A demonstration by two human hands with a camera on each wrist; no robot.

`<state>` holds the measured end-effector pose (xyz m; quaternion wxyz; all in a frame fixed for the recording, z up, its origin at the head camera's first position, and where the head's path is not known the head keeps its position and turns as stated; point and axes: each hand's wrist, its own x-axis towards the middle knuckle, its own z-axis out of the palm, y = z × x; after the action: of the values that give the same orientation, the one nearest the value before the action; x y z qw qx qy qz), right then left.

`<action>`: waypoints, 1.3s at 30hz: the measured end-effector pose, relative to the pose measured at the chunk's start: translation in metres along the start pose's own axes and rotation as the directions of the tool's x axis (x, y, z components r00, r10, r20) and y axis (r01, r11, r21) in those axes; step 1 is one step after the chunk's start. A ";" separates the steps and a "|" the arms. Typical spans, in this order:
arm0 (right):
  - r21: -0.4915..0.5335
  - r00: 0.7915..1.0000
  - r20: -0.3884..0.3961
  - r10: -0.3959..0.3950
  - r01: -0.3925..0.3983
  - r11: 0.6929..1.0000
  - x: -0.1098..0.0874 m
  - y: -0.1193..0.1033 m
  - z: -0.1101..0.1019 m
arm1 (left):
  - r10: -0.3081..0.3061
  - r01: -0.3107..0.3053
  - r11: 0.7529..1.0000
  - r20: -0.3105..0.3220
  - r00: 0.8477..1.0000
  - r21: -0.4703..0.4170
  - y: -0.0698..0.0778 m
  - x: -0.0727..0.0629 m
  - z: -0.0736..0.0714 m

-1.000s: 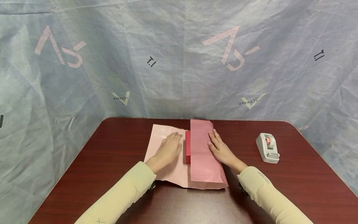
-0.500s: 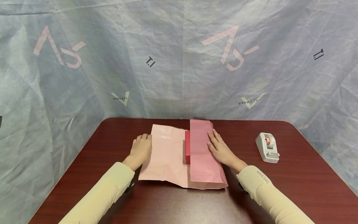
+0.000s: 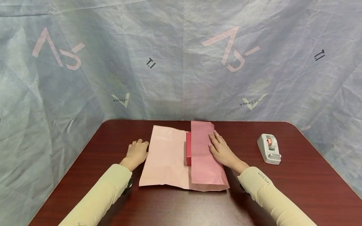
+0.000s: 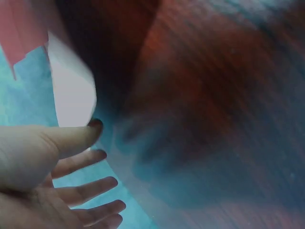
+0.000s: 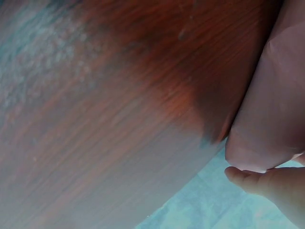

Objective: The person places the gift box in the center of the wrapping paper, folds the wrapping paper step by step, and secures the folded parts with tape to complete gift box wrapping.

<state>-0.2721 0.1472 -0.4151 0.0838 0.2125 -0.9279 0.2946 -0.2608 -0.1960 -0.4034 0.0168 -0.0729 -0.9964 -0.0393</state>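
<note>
Pink wrapping paper [image 3: 167, 157] lies spread on the table, its pale side up on the left. Its right part is folded over as a darker pink flap [image 3: 201, 150]. Under that flap sits a red box [image 3: 188, 149], only its left strip showing. My left hand [image 3: 137, 153] is at the paper's left edge, thumb side closest to it. In the left wrist view, the fingers [image 4: 90, 191] are fairly straight, and the paper's edge [image 4: 71, 86] runs behind the thumb. My right hand [image 3: 224, 153] rests with extended fingers on the flap's right side; the right wrist view shows its thumb [image 5: 250, 180] by the paper.
A white tape dispenser [image 3: 269, 149] with a roll in it stands on the right of the dark red-brown table [image 3: 93, 163]. Behind the table hangs a grey-blue printed sheet [image 3: 169, 78], which also covers the sides.
My left hand has moved left from over the pale paper, near the box, to the paper's left edge, and slightly toward me. The right hand has stayed on the flap.
</note>
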 end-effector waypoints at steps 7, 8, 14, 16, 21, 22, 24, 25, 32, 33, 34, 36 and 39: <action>-0.011 1.000 -0.003 -0.008 0.008 1.000 0.000 0.000 0.001 | 0.038 -0.017 0.988 0.132 0.991 -0.155 -0.006 0.004 -0.006; -0.010 1.000 -0.002 -0.007 0.007 1.000 0.000 0.000 0.001 | 0.054 -0.029 0.985 0.147 0.988 -0.167 -0.006 0.004 -0.006; -0.006 1.000 -0.004 -0.011 0.011 1.000 0.000 0.000 0.002 | 0.219 -0.177 0.955 0.163 0.962 -0.237 -0.002 0.004 -0.001; -0.005 1.000 -0.007 -0.011 0.011 1.000 0.000 0.000 0.002 | 0.280 -0.234 0.936 0.153 0.948 -0.264 0.001 0.003 0.001; 0.008 1.000 -0.003 -0.008 0.008 1.000 0.000 0.000 0.002 | 0.380 -0.320 0.890 0.140 0.914 -0.326 0.015 0.001 0.006; 0.009 1.000 -0.001 -0.007 0.007 1.000 0.000 0.000 0.002 | 0.383 -0.318 0.883 0.141 0.913 -0.345 0.019 0.001 0.006; 0.013 1.000 0.001 -0.004 0.004 1.000 0.000 0.000 0.002 | 0.373 -0.293 0.874 0.150 0.916 -0.388 0.026 0.002 0.008; 0.014 1.000 0.002 -0.002 0.002 1.000 0.000 0.000 0.002 | 0.360 -0.274 0.873 0.155 0.920 -0.402 0.029 0.002 0.009; 0.019 1.000 0.002 0.004 -0.004 1.000 0.000 0.000 0.002 | 0.358 -0.243 0.839 0.157 0.920 -0.487 0.049 0.004 0.014; 0.020 1.000 0.000 0.004 -0.004 1.000 -0.001 0.000 0.002 | 0.363 -0.248 0.835 0.154 0.919 -0.491 0.052 0.004 0.015; 0.021 1.000 -0.002 0.004 -0.004 1.000 -0.001 -0.001 0.002 | 0.369 -0.256 0.830 0.144 0.918 -0.496 0.054 0.005 0.015; 0.026 1.000 -0.003 0.004 -0.004 1.000 -0.001 -0.001 0.002 | 0.380 -0.271 0.824 0.130 0.916 -0.498 0.058 0.005 0.016; 0.026 1.000 -0.010 0.002 -0.002 1.000 -0.001 -0.001 0.002 | 0.394 -0.292 0.821 0.117 0.912 -0.491 0.065 0.005 0.016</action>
<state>-0.2707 0.1459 -0.4163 0.0855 0.2111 -0.9239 0.3076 -0.2567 -0.1299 -0.4142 -0.1009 -0.2575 -0.9240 -0.2641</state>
